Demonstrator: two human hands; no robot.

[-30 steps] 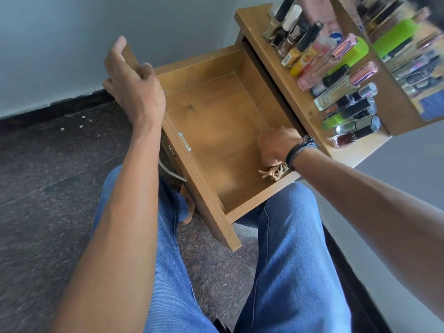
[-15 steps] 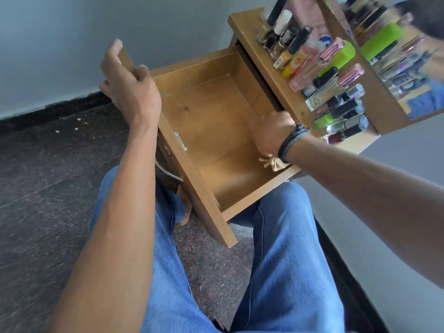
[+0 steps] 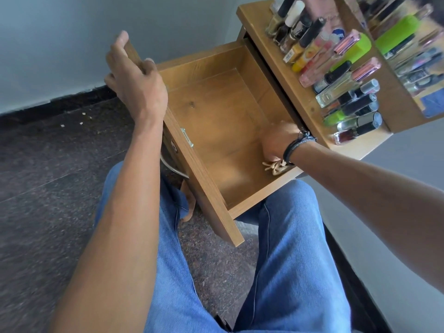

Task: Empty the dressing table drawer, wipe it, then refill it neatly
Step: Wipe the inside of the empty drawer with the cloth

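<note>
right hand [image 3: 278, 143] slightly shifted, cloth [image 3: 275, 167] mostly hidden

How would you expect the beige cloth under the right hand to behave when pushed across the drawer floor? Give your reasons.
Probably floppy: the cloth sits in crumpled folds, with loose strands poking out from under the right hand. Likely light, since most of it is hidden inside that grip. It should slide fairly easily, as the drawer floor looks smooth.
</note>
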